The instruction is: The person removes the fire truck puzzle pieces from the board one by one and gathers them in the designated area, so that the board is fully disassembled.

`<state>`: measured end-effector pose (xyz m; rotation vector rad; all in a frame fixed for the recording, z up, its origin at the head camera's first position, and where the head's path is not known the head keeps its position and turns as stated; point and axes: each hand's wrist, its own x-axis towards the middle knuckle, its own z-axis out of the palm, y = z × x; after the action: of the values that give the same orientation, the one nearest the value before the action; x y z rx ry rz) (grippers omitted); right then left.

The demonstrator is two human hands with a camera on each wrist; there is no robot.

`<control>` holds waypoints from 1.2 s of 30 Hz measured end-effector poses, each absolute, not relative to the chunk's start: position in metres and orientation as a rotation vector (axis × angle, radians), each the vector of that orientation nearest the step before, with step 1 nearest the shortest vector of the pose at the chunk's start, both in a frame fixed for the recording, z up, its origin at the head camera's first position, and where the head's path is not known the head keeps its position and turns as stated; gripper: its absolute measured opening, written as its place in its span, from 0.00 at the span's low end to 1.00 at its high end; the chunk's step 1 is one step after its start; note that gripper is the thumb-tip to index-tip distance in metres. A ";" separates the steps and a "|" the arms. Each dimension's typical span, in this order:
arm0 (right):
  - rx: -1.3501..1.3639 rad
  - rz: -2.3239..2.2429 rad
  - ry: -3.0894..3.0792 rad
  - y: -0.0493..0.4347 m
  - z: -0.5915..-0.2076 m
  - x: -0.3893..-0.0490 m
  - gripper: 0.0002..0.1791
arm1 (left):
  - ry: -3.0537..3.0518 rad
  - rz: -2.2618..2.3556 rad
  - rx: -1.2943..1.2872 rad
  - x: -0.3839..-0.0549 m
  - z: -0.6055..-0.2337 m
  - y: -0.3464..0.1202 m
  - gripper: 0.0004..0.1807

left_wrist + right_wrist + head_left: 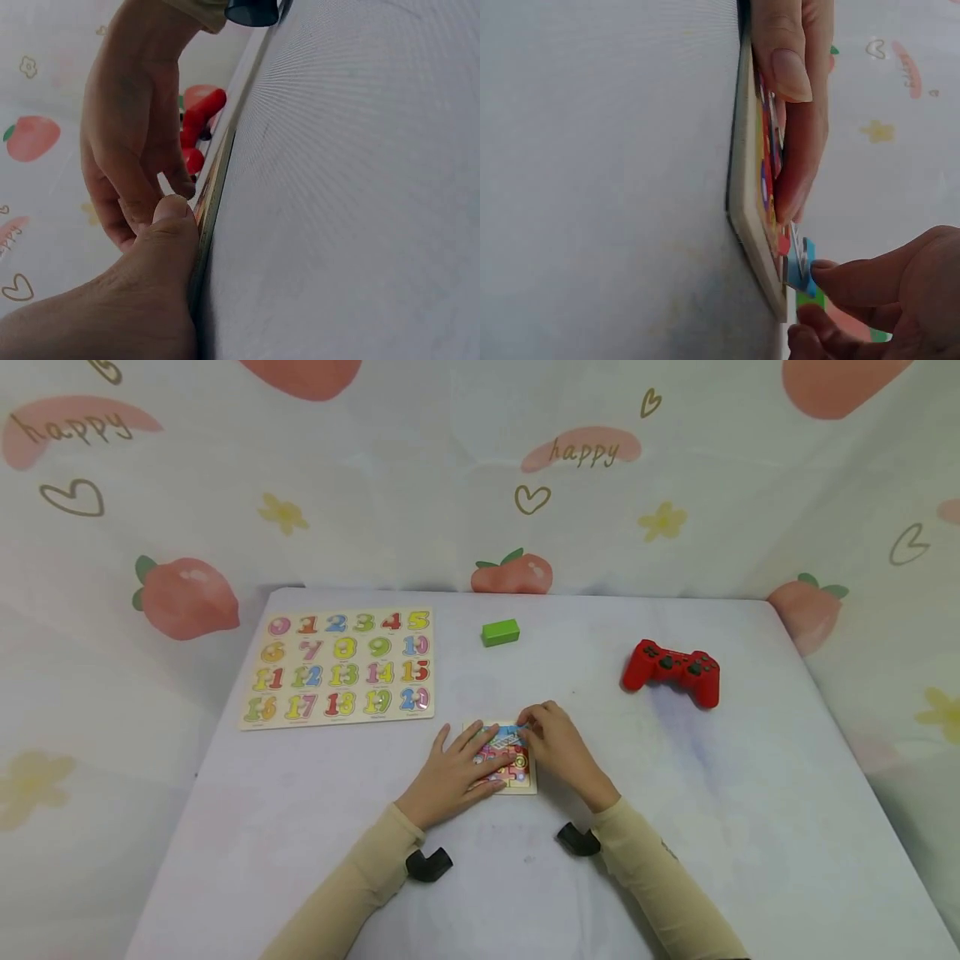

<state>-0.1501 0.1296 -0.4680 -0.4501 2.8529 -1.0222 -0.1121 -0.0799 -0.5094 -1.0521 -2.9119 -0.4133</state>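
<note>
A small wooden jigsaw puzzle (pixel 521 789) with a pale frame and a colourful picture lies flat on the table. My left hand (pixel 450 774) rests across it with fingers spread, covering its left part. At the puzzle's far right corner, my right hand (pixel 564 750) bends its thumb and fingers onto a blue puzzle piece (pixel 804 271). In the right wrist view, that piece is tilted up above the board's surface, with the thumb tip against its edge. The left wrist view shows the left thumb (pixel 169 240) along the board's edge.
A number board (pixel 337 670) with coloured numerals lies at the far left of the white table (pixel 315 827). Behind the puzzle sits a green block (pixel 500 632). A red game controller (pixel 671 672) is at the right. Black wrist cameras (pixel 429 865) sit by both sleeves.
</note>
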 end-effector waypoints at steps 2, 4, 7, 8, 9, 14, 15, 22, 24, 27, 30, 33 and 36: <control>-0.439 -1.059 2.828 0.129 -0.466 -0.153 0.03 | -2.912 -0.417 -1.049 -0.113 -0.511 -0.080 0.27; -0.431 -1.085 2.790 0.129 -0.464 -0.155 0.02 | -2.914 -0.415 -1.049 -0.114 -0.513 -0.080 0.27; -0.396 -1.124 2.719 0.133 -0.462 -0.157 0.03 | -2.907 -0.417 -1.056 -0.115 -0.517 -0.081 0.27; -0.379 -1.139 2.699 0.136 -0.461 -0.158 0.04 | -2.907 -0.420 -1.058 -0.115 -0.517 -0.081 0.27; -0.355 -1.157 2.679 0.139 -0.460 -0.159 0.04 | -2.907 -0.426 -1.061 -0.116 -0.518 -0.081 0.27; -0.252 -1.194 2.636 0.171 -0.450 -0.168 0.07 | -2.935 -0.460 -1.058 -0.115 -0.518 -0.080 0.27; -0.235 -1.185 2.630 0.179 -0.448 -0.170 0.08 | -2.940 -0.465 -1.055 -0.115 -0.517 -0.080 0.27; -0.181 -1.131 2.558 0.246 -0.447 -0.177 0.12 | -2.956 -0.488 -1.047 -0.113 -0.516 -0.080 0.27; -0.170 -1.106 2.553 0.261 -0.449 -0.177 0.12 | -2.953 -0.487 -1.046 -0.113 -0.516 -0.080 0.27; -0.156 -1.066 2.561 0.279 -0.450 -0.177 0.13 | -2.944 -0.479 -1.046 -0.113 -0.515 -0.081 0.27; -0.156 -1.054 2.571 0.290 -0.451 -0.176 0.14 | -2.932 -0.486 -1.047 -0.114 -0.515 -0.081 0.27; -0.146 -1.051 2.580 0.298 -0.452 -0.176 0.14 | -2.929 -0.489 -1.046 -0.114 -0.515 -0.082 0.27; -0.129 -1.038 2.588 0.302 -0.454 -0.177 0.13 | -2.930 -0.484 -1.046 -0.114 -0.515 -0.082 0.27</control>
<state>-0.1771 0.3017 -0.4537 -0.1293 2.5875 -1.0375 -0.1144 -0.0817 -0.5150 -1.0459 -2.9301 -0.4843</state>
